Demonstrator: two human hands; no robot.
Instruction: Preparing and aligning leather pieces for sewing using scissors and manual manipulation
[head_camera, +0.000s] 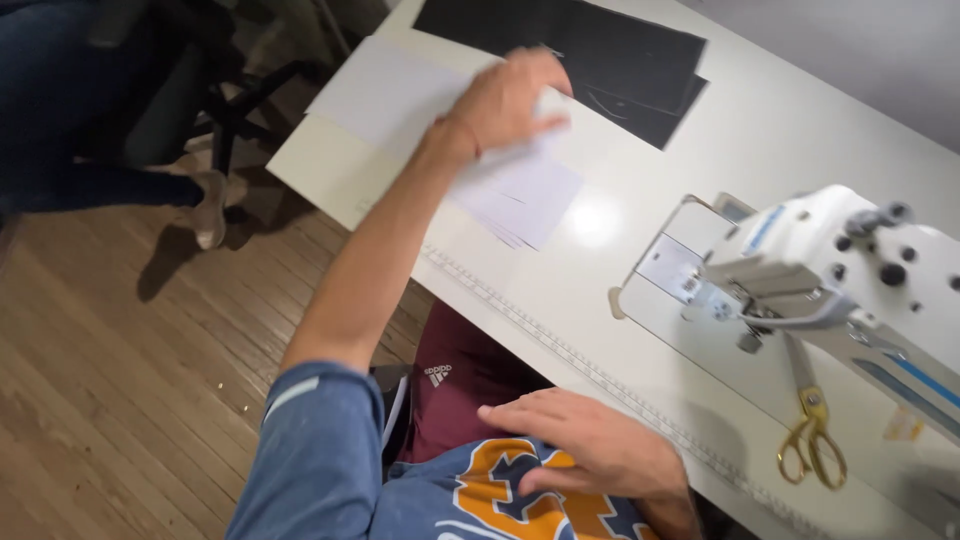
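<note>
White sheets (515, 190) are fanned in a loose stack on the tabletop (760, 130), near its left edge. The left hand (510, 100) is stretched out over the top of the stack, fingers curled down onto the upper sheets. The picture is blurred there, so it cannot be told whether a sheet is pinched or only touched. A larger white sheet (385, 90) lies beside the stack, towards the far-left corner. Dark fabric pieces (600, 55) lie flat just beyond the hand, overlapping each other.

The right hand (590, 445) is held loosely open, empty, against the person's shirt at the near edge of the tabletop, well apart from the stack.

Progress, as judged: the sheets are only being gathered or sorted. Nothing is placed under the needle of the sewing machine (850, 270), and its bed is bare. The gold scissors (812, 440) lie untouched in front of the machine. A ruler strip (560, 350) runs along the near edge.

Containers: none in view, neither box, tray nor bin. All items lie directly on the tabletop.
</note>
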